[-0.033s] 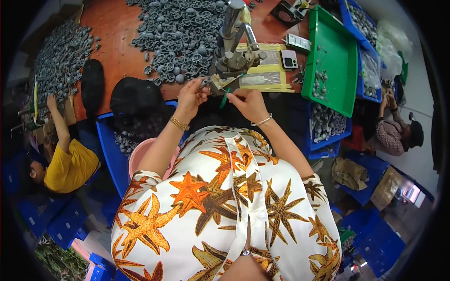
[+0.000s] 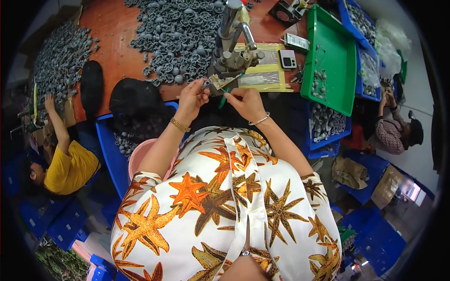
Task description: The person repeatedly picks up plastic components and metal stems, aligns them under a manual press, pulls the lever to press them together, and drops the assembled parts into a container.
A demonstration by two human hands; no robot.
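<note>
My left hand [image 2: 193, 99] is closed at the table's front edge, with a small grey plastic part [image 2: 205, 83] pinched between thumb and fingertips. To its right, the fingers of my right hand [image 2: 247, 104] are pinched together on a thin green stick-like tool [image 2: 223, 99]. Both hands are just in front of a metal bench press [image 2: 236, 60] with a chrome column and lever. Between the hands, at the foot of the press, lie pale scraps [image 2: 218, 82]. Fingers partly hide the grey part, so its exact shape cannot be made out.
Behind my left hand is a heap of grey round plastic parts [image 2: 168, 40] on the red table [image 2: 112, 47]. A green tray [image 2: 333, 61] and a phone [image 2: 288, 59] are at right. A black cap-like object [image 2: 133, 96] lies nearby. Another person [image 2: 70, 164] works at left.
</note>
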